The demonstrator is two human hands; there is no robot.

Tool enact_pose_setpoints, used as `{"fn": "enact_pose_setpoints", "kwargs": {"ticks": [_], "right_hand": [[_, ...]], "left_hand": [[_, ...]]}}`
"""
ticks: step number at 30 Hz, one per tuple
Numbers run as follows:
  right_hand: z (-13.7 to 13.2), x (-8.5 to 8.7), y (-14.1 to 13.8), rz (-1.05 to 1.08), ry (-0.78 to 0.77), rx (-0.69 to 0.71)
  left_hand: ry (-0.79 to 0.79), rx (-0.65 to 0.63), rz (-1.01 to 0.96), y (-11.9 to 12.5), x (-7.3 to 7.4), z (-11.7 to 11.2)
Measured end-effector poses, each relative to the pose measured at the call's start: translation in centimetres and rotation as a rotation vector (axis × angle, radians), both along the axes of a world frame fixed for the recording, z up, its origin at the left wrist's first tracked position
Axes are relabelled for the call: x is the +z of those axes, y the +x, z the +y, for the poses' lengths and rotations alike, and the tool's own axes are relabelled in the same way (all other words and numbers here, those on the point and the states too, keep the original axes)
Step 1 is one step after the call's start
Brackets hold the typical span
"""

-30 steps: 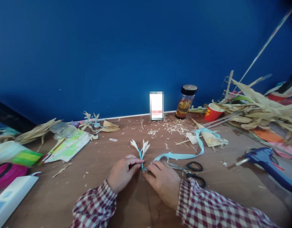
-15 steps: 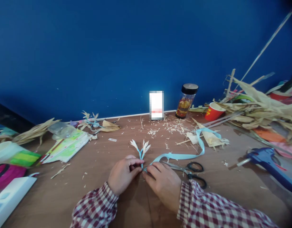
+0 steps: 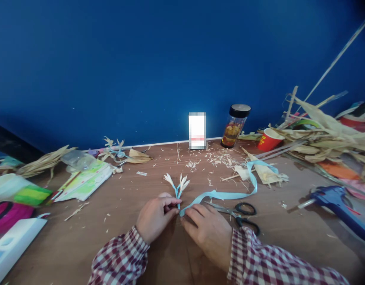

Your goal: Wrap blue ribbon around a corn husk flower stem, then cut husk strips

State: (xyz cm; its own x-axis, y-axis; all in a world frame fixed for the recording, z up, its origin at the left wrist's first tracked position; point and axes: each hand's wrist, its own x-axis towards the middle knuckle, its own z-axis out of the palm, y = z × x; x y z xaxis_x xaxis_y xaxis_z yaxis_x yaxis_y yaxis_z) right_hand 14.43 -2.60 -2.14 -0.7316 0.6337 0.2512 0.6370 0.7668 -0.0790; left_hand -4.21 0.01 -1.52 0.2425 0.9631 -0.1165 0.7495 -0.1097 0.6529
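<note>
My left hand pinches the blue-wrapped stem of a small flower sprig. Its pale, pointed petals look like cut corn husk, and the stem forks towards the top. Just to the right, my right hand has its fingers closed near the end of a light blue ribbon, beside the base of the stem. From there the ribbon trails right and loops up over a piece of husk. Black-handled scissors lie partly opened behind my right wrist.
A blue glue gun lies at right, before a heap of dry husks. A red paper cup and a glass bottle stand by the wall. Scraps litter the table. At left are a booklet and a white power strip.
My right hand has moved slightly right, away from the stem, so more of the ribbon's end shows between the hands. My left hand keeps its pinch on the sprig.
</note>
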Motion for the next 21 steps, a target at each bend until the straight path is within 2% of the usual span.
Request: {"fn": "enact_pose_setpoints", "kwargs": {"ticks": [5, 10, 21], "right_hand": [[-0.2, -0.2, -0.1, -0.009, -0.002, 0.001], [-0.3, -1.0, -0.2, 0.037, 0.095, -0.016], [-0.2, -2.4, 0.4, 0.133, 0.243, 0.045]], "left_hand": [[-0.01, 0.018, 0.013, 0.0, -0.2, -0.1], [0.003, 0.027, 0.02, 0.1, -0.2, -0.2], [-0.001, 0.052, 0.045, 0.3, 0.0, -0.3]]}}
